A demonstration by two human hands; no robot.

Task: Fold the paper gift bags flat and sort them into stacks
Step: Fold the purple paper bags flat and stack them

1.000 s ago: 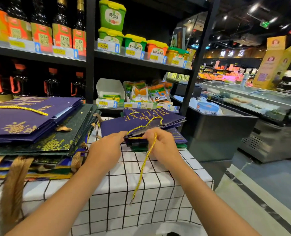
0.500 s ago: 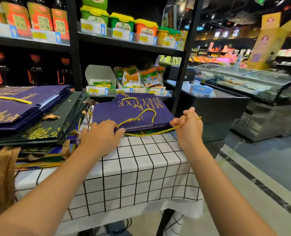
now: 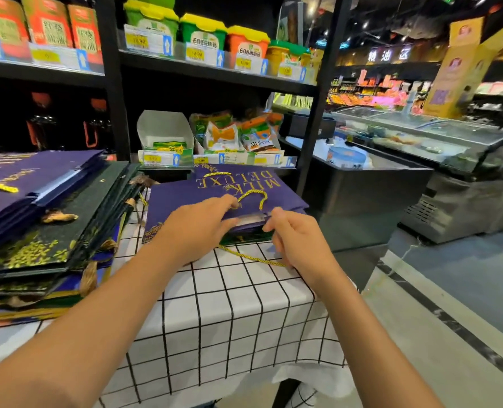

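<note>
Nearest: white cloth with a black grid (image 3: 214, 325) covering the table. A gold twisted cord handle (image 3: 253, 257) lies loose on it, running under the right hand (image 3: 300, 242).

Right hand: fingers curled at the open mouth edge of the flat purple paper gift bag with gold "MILK DELUXE" lettering (image 3: 185, 198). Cannot tell whether they pinch the bag edge, the cord, or nothing.

Left hand (image 3: 197, 228): fingers extended, pressing flat on the bag face just beside the mouth; fingertips touch the second gold handle loop (image 3: 251, 197).

Bag orientation: mouth and handles toward the wearer, base away beyond the fingertips. Lettering reads upside down from here. Long axis looks left to right; not certain.

Progress (judgement): this bag is already flattened, resting on a short stack of green and purple bags. Loose handle still needs tucking. Further left of the left-hand fingers, a tall stack of flat purple and dark green gold-printed bags (image 3: 53, 228) sits fanned and uneven, and probably needs squaring.
</note>
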